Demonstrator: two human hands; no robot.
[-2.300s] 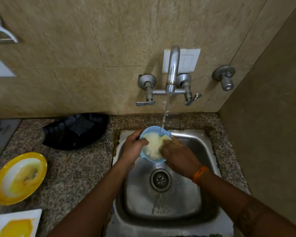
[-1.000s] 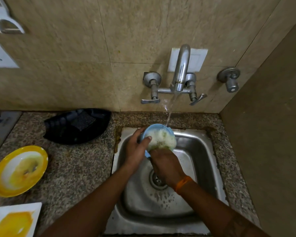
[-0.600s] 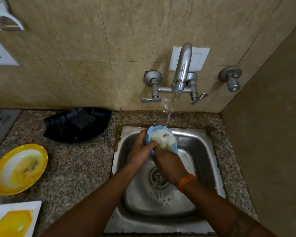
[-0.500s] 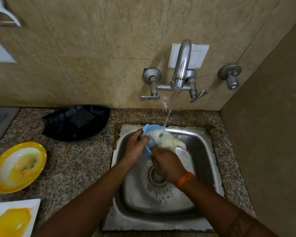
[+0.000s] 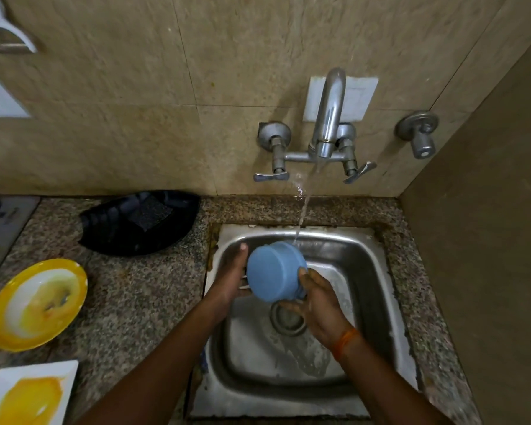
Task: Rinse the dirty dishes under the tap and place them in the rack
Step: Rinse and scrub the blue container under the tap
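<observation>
blue bowl over the sink, base facing near, held between left hand and right hand; rack lies far left, nearer the left hand.

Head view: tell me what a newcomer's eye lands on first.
The blue bowl stands out, turned bottom towards the camera over the steel sink, between the left hand and right hand, with the tap running onto its far edge. Next, the sauce-smeared yellow plate on the counter at left.
</observation>
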